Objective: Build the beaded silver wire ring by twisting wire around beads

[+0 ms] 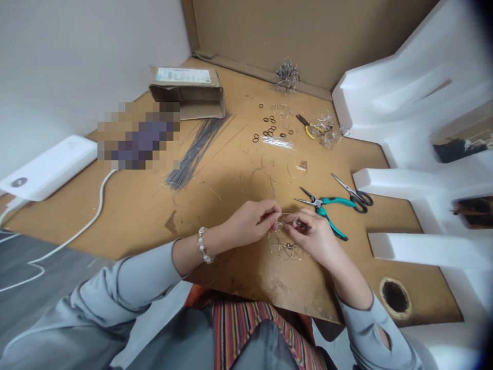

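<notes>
Closely, the left hand (250,223) and right hand (310,237) pinch thin wire (285,215) (teal-handled pliers (331,202) just beside).

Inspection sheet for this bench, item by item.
Surface: tan board with a round hole at front right.
Job's things: thin wire and wire loops at the hands.
Clutter: teal-handled pliers, scissors, yellow-handled pliers, black rubber rings, grey wire bundle, cardboard box.
Hands: left hand and right hand both pinch the wire.
Cables: white cable from a white power bank.
Surroundings: white moulded foam at right; cardboard panel behind.
</notes>
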Motion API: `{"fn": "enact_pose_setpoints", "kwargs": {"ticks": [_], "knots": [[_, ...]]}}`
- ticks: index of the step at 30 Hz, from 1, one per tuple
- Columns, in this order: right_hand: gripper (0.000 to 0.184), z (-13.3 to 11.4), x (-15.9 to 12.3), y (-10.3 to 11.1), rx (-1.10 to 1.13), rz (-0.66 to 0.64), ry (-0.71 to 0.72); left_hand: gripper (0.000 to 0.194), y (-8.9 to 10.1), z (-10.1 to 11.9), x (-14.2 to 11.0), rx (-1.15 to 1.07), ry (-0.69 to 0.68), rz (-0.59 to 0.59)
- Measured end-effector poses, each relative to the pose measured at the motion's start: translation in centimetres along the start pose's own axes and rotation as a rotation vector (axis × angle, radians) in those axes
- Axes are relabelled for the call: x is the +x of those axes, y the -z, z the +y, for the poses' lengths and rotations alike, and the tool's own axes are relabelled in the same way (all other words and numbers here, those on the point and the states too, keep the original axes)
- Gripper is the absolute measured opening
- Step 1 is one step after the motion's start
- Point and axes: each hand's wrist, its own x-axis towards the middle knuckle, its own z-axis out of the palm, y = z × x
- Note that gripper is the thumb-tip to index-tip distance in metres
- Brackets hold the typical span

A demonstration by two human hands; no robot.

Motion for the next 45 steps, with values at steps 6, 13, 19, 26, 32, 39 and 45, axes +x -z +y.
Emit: {"fn": "enact_pose_setpoints", "kwargs": {"ticks": [6, 13, 19, 26, 32, 39, 45], "knots": [[0.012, -0.10, -0.06, -0.10, -0.007, -0.004, 0.001, 0.011, -0.01, 0.36, -0.18, 0.138, -0.013, 0.017], [0.012, 0.01, -0.04, -0.20, 0.000, -0.016, -0.013, 0.013, -0.19, 0.20, -0.30, 0.179, -0.036, 0.001], [0.010, 0.03, -0.08, -0.15, -0.017, -0.003, -0.005, 0.012, -0.31, 0.03, -0.25, 0.191, -0.023, 0.008], [0.009, -0.40, -0.34, -0.14, -0.055, 0.007, 0.000, 0.016, -0.34, 0.34, -0.27, 0.257, -0.056, 0.006], [0.008, -0.59, -0.43, -0.07, -0.072, 0.017, 0.010, 0.021, -0.68, 0.12, -0.48, 0.469, -0.162, 0.023], [0.006, -0.67, -0.50, -0.15, -0.072, 0.050, 0.016, 0.018, -0.58, 0.46, -0.46, 0.294, -0.200, 0.068], [0.005, -0.48, -0.39, -0.23, -0.083, 0.060, 0.013, 0.014, -0.06, 0.70, -0.18, 0.215, -0.129, 0.059]]}}
